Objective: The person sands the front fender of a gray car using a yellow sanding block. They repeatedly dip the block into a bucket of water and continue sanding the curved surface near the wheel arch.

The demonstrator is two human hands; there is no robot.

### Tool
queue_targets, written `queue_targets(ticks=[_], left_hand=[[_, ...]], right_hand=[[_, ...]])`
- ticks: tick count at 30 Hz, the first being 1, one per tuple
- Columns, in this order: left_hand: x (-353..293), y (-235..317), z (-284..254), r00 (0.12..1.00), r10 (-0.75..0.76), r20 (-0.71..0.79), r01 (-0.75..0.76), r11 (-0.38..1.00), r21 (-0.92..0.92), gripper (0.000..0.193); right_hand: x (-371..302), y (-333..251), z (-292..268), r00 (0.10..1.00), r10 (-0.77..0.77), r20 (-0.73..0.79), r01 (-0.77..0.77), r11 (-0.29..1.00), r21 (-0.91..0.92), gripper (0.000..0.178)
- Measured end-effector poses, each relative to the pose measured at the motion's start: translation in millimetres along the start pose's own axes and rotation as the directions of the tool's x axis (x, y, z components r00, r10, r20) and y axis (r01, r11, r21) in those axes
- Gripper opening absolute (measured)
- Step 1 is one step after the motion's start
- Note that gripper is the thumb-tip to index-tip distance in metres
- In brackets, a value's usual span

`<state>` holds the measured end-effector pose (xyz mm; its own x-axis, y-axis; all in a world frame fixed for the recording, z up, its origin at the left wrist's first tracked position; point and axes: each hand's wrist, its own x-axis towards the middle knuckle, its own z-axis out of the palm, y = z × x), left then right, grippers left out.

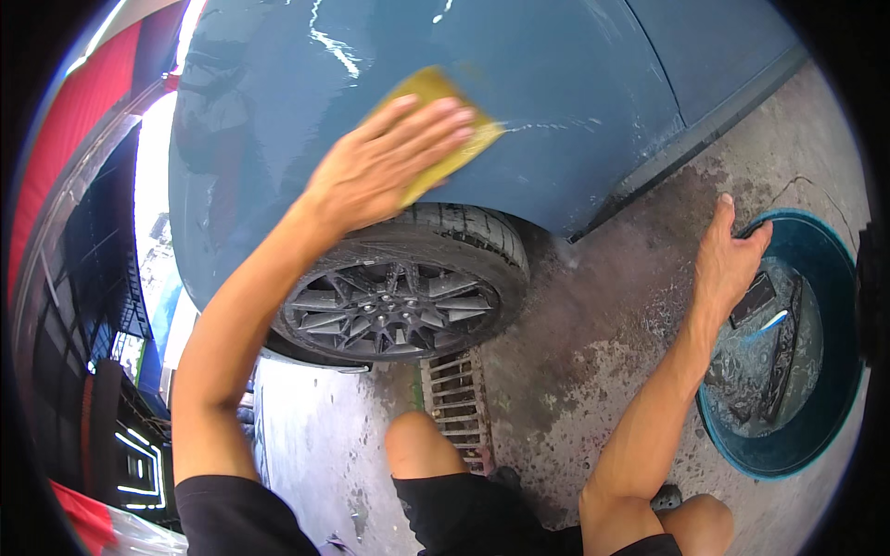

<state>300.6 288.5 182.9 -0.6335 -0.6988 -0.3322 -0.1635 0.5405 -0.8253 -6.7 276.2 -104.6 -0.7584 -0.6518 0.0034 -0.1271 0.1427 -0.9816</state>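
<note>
My left hand [380, 167] lies with its fingers stretched over a yellow sponge [433, 176], pressing it against a blue car's body panel [556, 83] just above the wheel arch. The hand and sponge are slightly blurred. White wet streaks mark the paint around them. On the right, my right hand [728, 259] is at the rim of a teal bucket [839, 389], thumb and forefinger apart. Its other fingers are mostly hidden, and whether it touches the rim is unclear. Water and some dark objects [783, 357] are inside the bucket.
Below the panel is a wet wheel [399, 296] with dark spokes. A metal floor grate [454, 398] runs between the wheel and my knee [422, 445]. The concrete floor [565, 371] is wet and stained. Red and dark structures stand along the left.
</note>
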Motion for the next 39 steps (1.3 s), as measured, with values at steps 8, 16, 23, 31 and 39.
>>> queue_targets(ticks=[8,16,23,31,39], left_hand=[[-15,-20,-27,0.984,-0.174,-0.03,0.173,0.985,-0.021,0.071],[-69,-18,-12,0.964,-0.266,-0.021,0.265,0.964,-0.033,0.073],[46,-48,-35,0.945,-0.224,-0.238,0.235,0.972,0.016,0.07],[-94,-25,-23,0.966,-0.257,0.038,0.258,0.966,-0.027,0.069],[-18,-35,-31,0.964,-0.253,-0.081,0.254,0.967,0.004,0.069]], right_hand=[[-8,-5,1,0.998,0.026,0.054,-0.024,0.999,-0.039,0.099],[-3,-4,-4,0.999,0.009,0.039,-0.01,1.0,0.023,0.096],[-10,-10,-2,0.998,0.044,0.052,-0.047,0.997,0.058,0.097],[-9,-2,4,0.999,0.01,0.03,-0.011,1.0,0.022,0.097],[0,-11,-20,0.979,0.161,0.127,-0.182,0.967,0.179,0.098]])
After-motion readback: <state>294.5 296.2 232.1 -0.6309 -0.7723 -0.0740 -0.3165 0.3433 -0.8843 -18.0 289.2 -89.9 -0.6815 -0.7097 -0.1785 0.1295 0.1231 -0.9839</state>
